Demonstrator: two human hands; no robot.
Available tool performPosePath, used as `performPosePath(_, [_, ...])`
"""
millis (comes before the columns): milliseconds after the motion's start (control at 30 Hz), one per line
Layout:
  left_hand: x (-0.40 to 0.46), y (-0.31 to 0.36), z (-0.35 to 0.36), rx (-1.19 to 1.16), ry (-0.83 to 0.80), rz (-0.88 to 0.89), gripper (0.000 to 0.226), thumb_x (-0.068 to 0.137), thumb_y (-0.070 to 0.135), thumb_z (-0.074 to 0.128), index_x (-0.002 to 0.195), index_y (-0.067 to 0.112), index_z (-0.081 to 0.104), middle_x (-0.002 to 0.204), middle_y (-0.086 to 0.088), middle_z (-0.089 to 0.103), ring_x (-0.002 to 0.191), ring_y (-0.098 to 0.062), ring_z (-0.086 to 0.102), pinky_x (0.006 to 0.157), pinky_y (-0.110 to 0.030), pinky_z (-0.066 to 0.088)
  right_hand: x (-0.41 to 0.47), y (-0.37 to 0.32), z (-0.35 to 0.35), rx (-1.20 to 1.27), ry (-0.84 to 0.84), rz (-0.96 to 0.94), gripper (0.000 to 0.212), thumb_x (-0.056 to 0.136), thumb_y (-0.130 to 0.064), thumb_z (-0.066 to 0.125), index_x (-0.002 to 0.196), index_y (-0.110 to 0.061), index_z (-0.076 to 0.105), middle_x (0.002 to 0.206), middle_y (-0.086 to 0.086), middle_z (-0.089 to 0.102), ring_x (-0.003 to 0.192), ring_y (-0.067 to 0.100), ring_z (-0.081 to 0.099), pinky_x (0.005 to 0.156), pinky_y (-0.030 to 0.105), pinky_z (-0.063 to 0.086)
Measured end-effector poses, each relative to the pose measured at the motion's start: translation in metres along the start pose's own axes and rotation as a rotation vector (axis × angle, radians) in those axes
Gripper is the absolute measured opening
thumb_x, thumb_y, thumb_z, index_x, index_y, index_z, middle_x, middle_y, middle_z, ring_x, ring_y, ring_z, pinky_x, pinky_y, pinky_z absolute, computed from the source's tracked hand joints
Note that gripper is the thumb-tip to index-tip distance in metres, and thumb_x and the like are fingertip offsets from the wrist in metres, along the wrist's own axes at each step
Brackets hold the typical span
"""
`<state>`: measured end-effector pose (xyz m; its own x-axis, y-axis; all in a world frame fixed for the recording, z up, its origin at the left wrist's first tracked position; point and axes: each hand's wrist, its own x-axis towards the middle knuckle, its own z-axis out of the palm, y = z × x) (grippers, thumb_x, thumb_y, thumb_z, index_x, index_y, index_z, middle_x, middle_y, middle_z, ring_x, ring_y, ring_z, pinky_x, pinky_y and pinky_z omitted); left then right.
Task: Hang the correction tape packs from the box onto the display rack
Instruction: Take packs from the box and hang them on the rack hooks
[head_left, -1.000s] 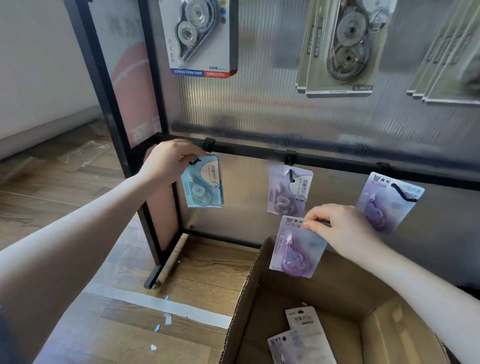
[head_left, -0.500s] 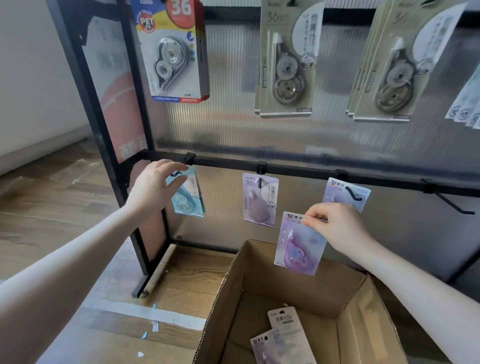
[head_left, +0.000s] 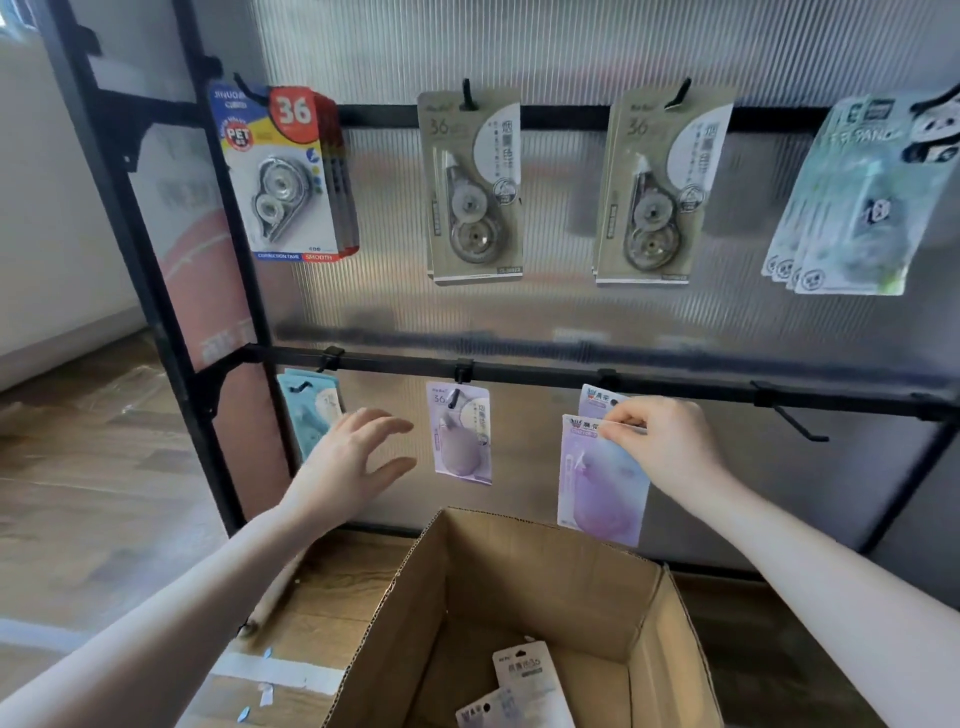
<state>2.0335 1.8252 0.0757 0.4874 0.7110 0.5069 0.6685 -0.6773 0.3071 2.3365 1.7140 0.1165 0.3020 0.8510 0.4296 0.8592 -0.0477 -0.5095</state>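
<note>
My right hand pinches the top edge of a purple correction tape pack, holding it just below the lower rail of the display rack, in front of another purple pack hanging there. My left hand hovers with fingers spread and holds nothing, between a light blue pack on the leftmost hook and a lilac pack on the middle hook. The cardboard box stands open below, with a few packs lying on its bottom.
The upper rail carries bigger packs: a blue and red one, two beige stacks and panda-printed ones. An unused hook sticks out on the lower rail right of my right hand. Wooden floor lies to the left.
My left hand has let go of the light blue pack, which now hangs on its hook, and moved right with fingers spread. My right hand has raised the purple pack toward the lower rail.
</note>
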Motion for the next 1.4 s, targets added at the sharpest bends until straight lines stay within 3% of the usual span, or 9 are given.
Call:
performPosePath(167, [-0.004, 0.017, 0.020, -0.040, -0.034, 0.003, 0.039, 0.080, 0.039, 0.069, 0.113, 0.020, 0.063, 0.112, 0.002, 0.058, 0.108, -0.017, 0.051, 0.094, -0.034, 0.043, 0.008, 0.008, -0.006, -0.012, 0.033, -0.016, 0.014, 0.084, -0.021, 0.063, 0.071, -0.020, 0.067, 0.078, -0.003, 0.069, 0.078, 0.020, 0.061, 0.069, 0.039, 0.051])
performPosePath(333, [-0.009, 0.036, 0.043, -0.186, 0.017, -0.084, 0.054, 0.072, 0.060, 0.049, 0.109, 0.023, 0.064, 0.106, 0.013, 0.054, 0.104, -0.012, 0.051, 0.089, -0.025, 0.037, 0.018, 0.012, -0.004, -0.018, 0.040, 0.008, 0.015, 0.088, -0.019, 0.058, 0.077, -0.016, 0.068, 0.082, -0.001, 0.069, 0.079, 0.022, 0.060, 0.069, 0.039, 0.051])
performPosePath(533, [-0.019, 0.051, 0.074, -0.226, -0.008, -0.099, 0.036, 0.081, 0.034, 0.069, 0.114, 0.024, 0.062, 0.113, 0.011, 0.054, 0.108, -0.005, 0.045, 0.090, -0.019, 0.034, 0.026, 0.016, 0.004, -0.040, 0.023, 0.022, 0.017, 0.090, -0.020, 0.056, 0.080, -0.014, 0.069, 0.083, 0.001, 0.070, 0.079, 0.023, 0.060, 0.067, 0.035, 0.049])
performPosePath(667, [-0.023, 0.048, 0.082, -0.237, -0.046, -0.107, 0.036, 0.080, 0.042, 0.066, 0.113, 0.028, 0.062, 0.112, 0.016, 0.052, 0.107, -0.003, 0.045, 0.087, -0.013, 0.031, 0.030, 0.021, 0.007, -0.068, 0.013, 0.031, 0.017, 0.090, -0.021, 0.056, 0.084, -0.015, 0.071, 0.087, 0.002, 0.070, 0.080, 0.022, 0.060, 0.067, 0.033, 0.047])
performPosePath(867, [-0.028, 0.038, 0.089, -0.224, -0.063, -0.120, 0.032, 0.080, 0.034, 0.070, 0.111, 0.027, 0.063, 0.109, 0.015, 0.053, 0.105, -0.006, 0.048, 0.084, -0.007, 0.031, 0.030, 0.028, 0.010, -0.067, 0.037, 0.029, 0.018, 0.090, -0.016, 0.057, 0.087, -0.008, 0.072, 0.088, 0.006, 0.068, 0.082, 0.025, 0.059, 0.068, 0.035, 0.046])
performPosePath(1133, [-0.031, 0.032, 0.101, -0.233, -0.060, -0.119, 0.048, 0.073, 0.058, 0.054, 0.107, 0.026, 0.065, 0.105, 0.013, 0.055, 0.100, -0.009, 0.053, 0.088, -0.024, 0.043, 0.025, 0.046, 0.007, -0.115, -0.042, -0.007, 0.024, 0.095, -0.012, 0.048, 0.102, -0.008, 0.071, 0.101, 0.011, 0.065, 0.094, 0.031, 0.057, 0.077, 0.038, 0.047])
performPosePath(1300, [-0.032, 0.032, 0.110, -0.217, -0.104, -0.098, 0.035, 0.077, 0.041, 0.067, 0.109, 0.027, 0.063, 0.105, 0.013, 0.054, 0.102, -0.010, 0.052, 0.091, -0.025, 0.042, 0.030, 0.050, 0.015, -0.160, -0.032, 0.032, 0.025, 0.094, -0.013, 0.048, 0.101, -0.012, 0.071, 0.103, 0.007, 0.067, 0.094, 0.030, 0.057, 0.074, 0.039, 0.049])
performPosePath(1400, [-0.031, 0.032, 0.113, -0.209, -0.129, -0.094, 0.034, 0.079, 0.032, 0.071, 0.111, 0.027, 0.062, 0.106, 0.014, 0.052, 0.105, -0.009, 0.050, 0.092, -0.021, 0.038, 0.034, 0.051, 0.019, -0.193, -0.013, 0.061, 0.023, 0.093, -0.014, 0.048, 0.092, -0.011, 0.070, 0.092, 0.009, 0.067, 0.086, 0.033, 0.057, 0.069, 0.039, 0.048])
